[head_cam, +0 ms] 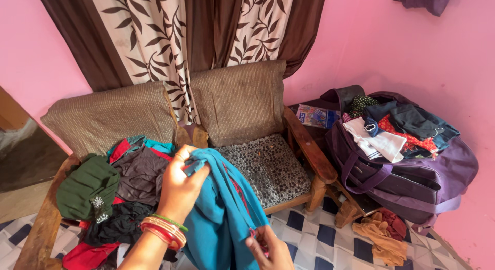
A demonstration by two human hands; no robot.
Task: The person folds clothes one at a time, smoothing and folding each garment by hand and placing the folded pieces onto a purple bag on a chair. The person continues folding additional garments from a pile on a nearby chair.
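My left hand [180, 185], with red and green bangles on the wrist, grips the upper part of a teal garment [221, 213] and holds it up in front of the sofa. My right hand [268, 248], at the bottom edge of the view, pinches the same garment lower down, near a red-pink trim. The cloth hangs in folds between the two hands. Just left of my left hand lies a pile of clothes [121, 198] on the left sofa seat: dark green, grey, black, red and teal pieces.
A wooden two-seat sofa [309, 151] with brown cushions stands against a pink wall and patterned curtains. To the right, a purple bag [412, 180] carries folded clothes on top. Orange and maroon cloths [384, 234] lie on the blue-and-white tiled floor.
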